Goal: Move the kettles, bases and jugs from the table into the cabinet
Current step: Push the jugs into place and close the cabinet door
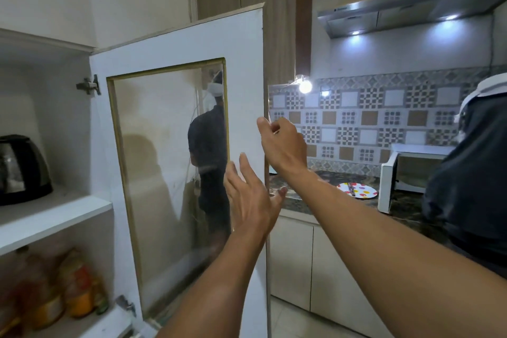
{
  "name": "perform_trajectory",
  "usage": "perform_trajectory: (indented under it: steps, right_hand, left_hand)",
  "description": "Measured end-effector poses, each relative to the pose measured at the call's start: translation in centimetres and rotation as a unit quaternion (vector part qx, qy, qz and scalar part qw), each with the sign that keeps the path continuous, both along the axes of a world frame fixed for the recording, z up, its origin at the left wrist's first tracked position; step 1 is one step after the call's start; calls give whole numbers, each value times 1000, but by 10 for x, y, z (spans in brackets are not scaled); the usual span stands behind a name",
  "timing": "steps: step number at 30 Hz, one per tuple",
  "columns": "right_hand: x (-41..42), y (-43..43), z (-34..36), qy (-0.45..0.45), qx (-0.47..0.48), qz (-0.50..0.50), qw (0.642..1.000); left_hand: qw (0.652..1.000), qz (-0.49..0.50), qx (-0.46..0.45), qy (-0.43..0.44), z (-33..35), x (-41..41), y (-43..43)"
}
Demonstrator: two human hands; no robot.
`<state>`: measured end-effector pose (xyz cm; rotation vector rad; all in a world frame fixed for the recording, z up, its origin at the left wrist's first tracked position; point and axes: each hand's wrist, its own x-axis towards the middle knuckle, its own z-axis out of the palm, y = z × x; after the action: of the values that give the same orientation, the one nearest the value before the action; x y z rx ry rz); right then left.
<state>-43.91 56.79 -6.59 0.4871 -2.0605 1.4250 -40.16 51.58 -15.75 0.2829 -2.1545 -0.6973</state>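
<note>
Step in hand, as judged: working the cabinet (55, 107) door (247, 68). Your right grip (282, 143) pinches the door's free edge; your left grip (252, 200) is spread beside it. 1 kettle (22, 167) stands on the shelf (55, 217). Next: leave the door wide and fetch any other items.

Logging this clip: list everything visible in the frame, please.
kettle: one, black and steel, upper shelf, left
bottles: several, orange-yellow, blurred, below that shelf
cabinet door: one, white with glass pane, open
plate: one, white with coloured dots, on counter
microwave: one, white, door open, counter right
range hood: one, steel, above counter
other person: one, dark clothes, right edge
left hand: one, open, before the door
right hand: one, holds the door's edge
</note>
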Motion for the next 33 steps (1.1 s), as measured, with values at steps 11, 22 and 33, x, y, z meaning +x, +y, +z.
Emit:
perform_trajectory:
  steps: [11,22,33]
  right_hand:
    - [194,-139,-7,138,-93,153,974]
    - [332,-370,-8,143,3,336,931]
    - [332,-523,0,184,126,381,897]
  left_hand:
    - [989,24,-46,138,-15,204,-138]
    - [952,285,93,61,-1,374,-326]
    - [888,431,154,34,17,383,-477]
